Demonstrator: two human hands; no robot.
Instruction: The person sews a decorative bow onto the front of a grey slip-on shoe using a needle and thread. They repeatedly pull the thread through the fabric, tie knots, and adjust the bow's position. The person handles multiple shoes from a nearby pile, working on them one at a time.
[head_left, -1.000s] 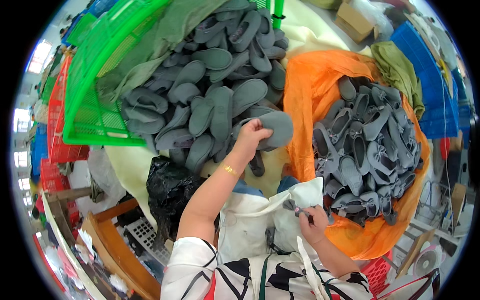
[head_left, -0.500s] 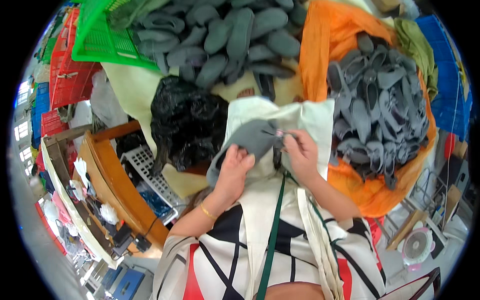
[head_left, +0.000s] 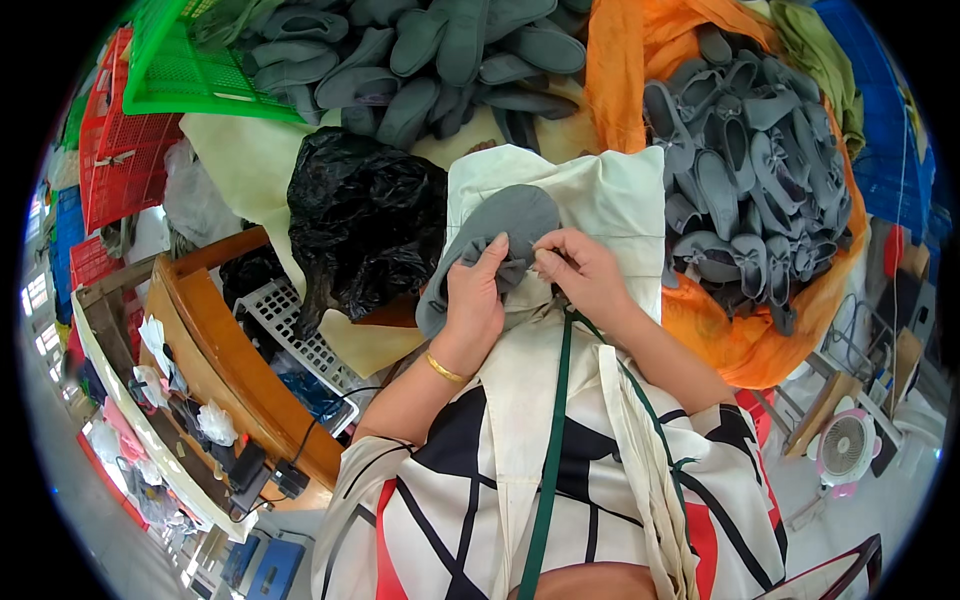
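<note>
So, closest up there's a grey slipper (head_left: 515, 212) over the person's lap, just above a white cloth (head_left: 615, 205); can't make out any lettering on it at this size. The left hand (head_left: 475, 295) is wrapped around it, thumb pressed on the gathered grey fabric, gold bracelet (head_left: 443, 368) on that wrist. The right hand (head_left: 585, 270) is in a narrow pinch right by the slipper's edge, though I can't tell if something thin sits between the fingertips. Just past the lap, a crumpled black plastic bag (head_left: 365, 220) sits on the left, and an orange sack (head_left: 720, 345) full of grey shoes (head_left: 750, 180) on the right. Farther out, loose grey slippers (head_left: 460, 50) heap up beside a green crate (head_left: 200, 85), with a red crate (head_left: 130, 150) off to the left.
</note>
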